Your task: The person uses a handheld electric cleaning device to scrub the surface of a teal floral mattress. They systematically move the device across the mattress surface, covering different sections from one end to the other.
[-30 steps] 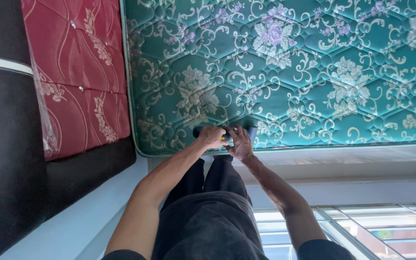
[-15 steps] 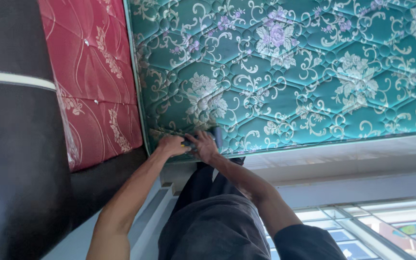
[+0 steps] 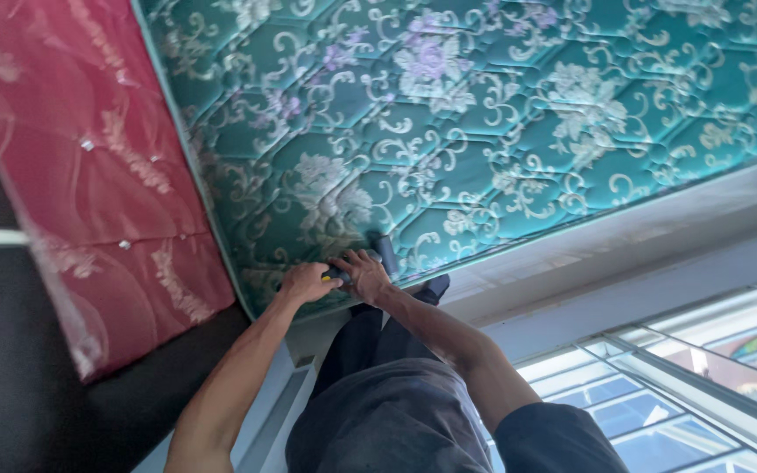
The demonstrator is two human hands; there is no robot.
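Observation:
A teal quilted mattress (image 3: 484, 131) with a pale floral pattern fills most of the view. My left hand (image 3: 304, 283) is closed at its near edge, close to the corner, around a small yellow-and-black object (image 3: 336, 278). My right hand (image 3: 366, 275) lies right beside it, fingers spread on the mattress edge and touching the same object. A dark grey stubby object (image 3: 387, 254) sticks up just past my right fingers. My legs in dark trousers (image 3: 378, 385) run down from the hands.
A red patterned mattress (image 3: 89, 175) lies against the teal one on the left, with a dark surface (image 3: 10, 385) beside it. A pale ledge (image 3: 624, 254) borders the teal mattress. Window frames and glass (image 3: 694, 385) sit at the lower right.
The view has swung and tilted, so hands and mattress corner sit further left in the picture. Both hands have stayed together at the mattress edge, now nearer the corner.

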